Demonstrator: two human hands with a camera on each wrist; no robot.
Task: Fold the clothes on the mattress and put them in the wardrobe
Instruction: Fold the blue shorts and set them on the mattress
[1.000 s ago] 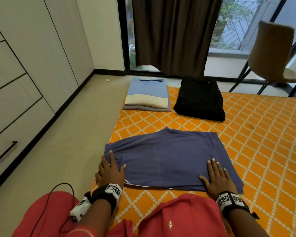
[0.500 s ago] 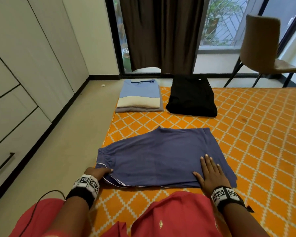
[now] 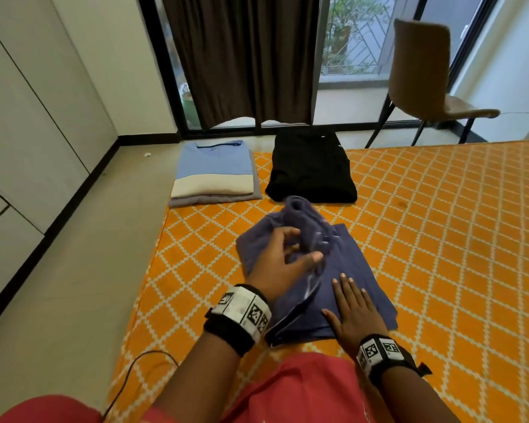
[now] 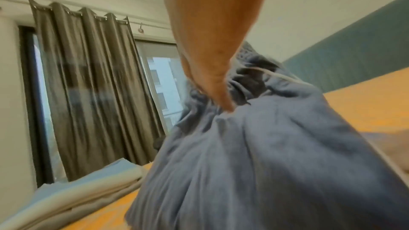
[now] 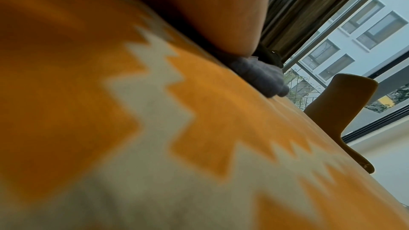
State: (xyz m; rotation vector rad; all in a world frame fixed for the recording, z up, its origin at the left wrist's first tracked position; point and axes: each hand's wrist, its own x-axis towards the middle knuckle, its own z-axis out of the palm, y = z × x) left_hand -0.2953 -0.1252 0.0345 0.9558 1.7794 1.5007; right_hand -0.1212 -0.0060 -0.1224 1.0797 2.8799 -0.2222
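Blue shorts (image 3: 345, 270) lie half folded near the front edge of an orange diamond-patterned mattress (image 3: 440, 239). The left hand (image 3: 280, 264) grips their bunched waistband end, fingers (image 3: 287, 232) curled round the cloth and lifting it over the rest, while the right hand (image 3: 355, 312) presses flat on the lower layer, fingers straight and slightly spread. Beyond them sit a folded light-blue and cream shirt (image 3: 214, 172) and a folded black garment (image 3: 310, 169), side by side. A brown chair (image 3: 425, 71) stands by the curtained window.

Shorts (image 3: 351, 270) on mattress (image 3: 440, 239); two folded stacks (image 3: 214, 175) behind.
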